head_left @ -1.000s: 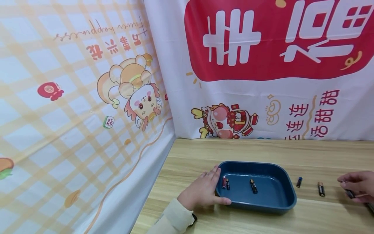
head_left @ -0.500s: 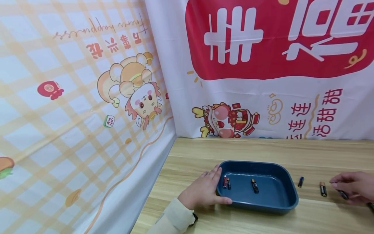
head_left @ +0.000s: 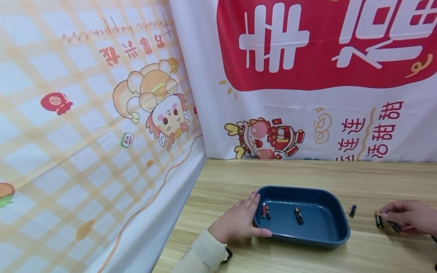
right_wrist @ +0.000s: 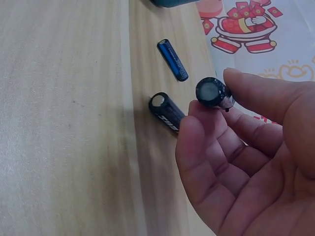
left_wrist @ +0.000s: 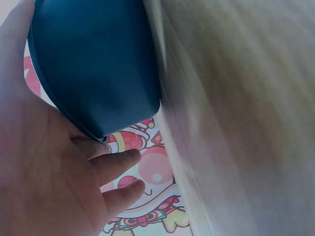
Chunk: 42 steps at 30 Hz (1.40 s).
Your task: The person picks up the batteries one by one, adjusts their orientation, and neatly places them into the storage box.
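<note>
My left hand (head_left: 235, 222) holds the left end of a dark blue tray (head_left: 321, 227), thumb at the near rim and fingers by the far left corner. In the left wrist view the fingers reach past the tray's outer wall. My right hand (head_left: 411, 217) pinches a black battery (right_wrist: 210, 92) between thumb and fingers, one flat end facing the wrist camera. Close beside those fingers lies a black battery with a copper end (head_left: 379, 220). A smaller blue battery (head_left: 353, 211) lies between it and the tray.
Inside the tray, a red battery (head_left: 263, 211) and a small black battery (head_left: 268, 213) lie together at the left, with another black battery (head_left: 299, 216) near the middle. Printed cloths hang behind the wooden table (head_left: 273, 172) and along its left side.
My right hand has moved left with the pinched battery, coming close beside the copper-ended battery on the table. My left hand stays at the tray.
</note>
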### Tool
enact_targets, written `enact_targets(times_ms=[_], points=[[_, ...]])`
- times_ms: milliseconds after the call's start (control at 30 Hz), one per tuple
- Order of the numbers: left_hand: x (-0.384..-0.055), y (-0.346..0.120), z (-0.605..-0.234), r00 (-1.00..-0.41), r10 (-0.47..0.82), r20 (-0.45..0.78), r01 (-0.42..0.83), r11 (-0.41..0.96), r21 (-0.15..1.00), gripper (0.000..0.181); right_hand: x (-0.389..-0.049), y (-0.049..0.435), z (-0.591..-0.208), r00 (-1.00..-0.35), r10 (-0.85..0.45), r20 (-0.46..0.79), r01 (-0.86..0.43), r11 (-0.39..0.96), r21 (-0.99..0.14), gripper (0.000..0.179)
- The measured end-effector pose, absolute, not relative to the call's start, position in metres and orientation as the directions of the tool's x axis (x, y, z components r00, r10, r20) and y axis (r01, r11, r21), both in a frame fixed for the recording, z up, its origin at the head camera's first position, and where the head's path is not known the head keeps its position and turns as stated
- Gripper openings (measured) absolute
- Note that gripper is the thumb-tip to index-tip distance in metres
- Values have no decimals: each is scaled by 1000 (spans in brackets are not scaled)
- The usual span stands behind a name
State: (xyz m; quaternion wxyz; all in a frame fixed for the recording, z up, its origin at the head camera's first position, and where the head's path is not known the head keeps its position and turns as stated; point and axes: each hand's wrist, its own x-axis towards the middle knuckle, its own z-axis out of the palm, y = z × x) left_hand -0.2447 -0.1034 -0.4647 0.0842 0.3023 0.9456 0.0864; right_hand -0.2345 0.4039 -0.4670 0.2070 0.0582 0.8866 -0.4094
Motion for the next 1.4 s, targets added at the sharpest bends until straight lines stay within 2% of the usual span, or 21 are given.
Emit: enact_targets(times_ms=[267, 533, 700, 833, 933, 1033, 1167, 1300, 1400], points=[[-248, -104, -465, -798, 594, -104, 561, 795, 232, 118, -236, 401, -473, -913, -97, -396, 240, 656, -715, 39], [-245, -100, -467, -795, 597, -105, 558, 789, 258, 117, -235, 404, -475, -890, -74, -449, 332, 571, -751, 27], [-244, -97, -468, -788, 608, -99, 565, 777, 278, 117, -229, 406, -476, -873, -62, -484, 373, 555, -744, 30], [-245, -103, -466, -792, 604, -83, 562, 777, 284, 117, -231, 397, -472, -871, -81, -485, 359, 569, -740, 35], [-246, -110, -463, -804, 589, -79, 549, 787, 282, 118, -235, 388, -468, -896, -110, -430, 281, 609, -742, 38], [-247, -113, -461, -806, 586, -84, 546, 790, 278, 117, -236, 381, -467, -924, -133, -359, 176, 684, -708, 29], [-247, -111, -460, -796, 599, -84, 560, 782, 274, 116, -235, 378, -464, -941, -156, -299, 61, 794, -604, 24], [-247, -106, -462, -794, 601, -88, 560, 780, 277, 116, -239, 378, -457, -949, -155, -275, 11, 855, -519, 40], [-247, -104, -465, -795, 599, -94, 557, 783, 275, 116, -244, 373, -452, -966, -160, -202, -48, 882, -468, 47]])
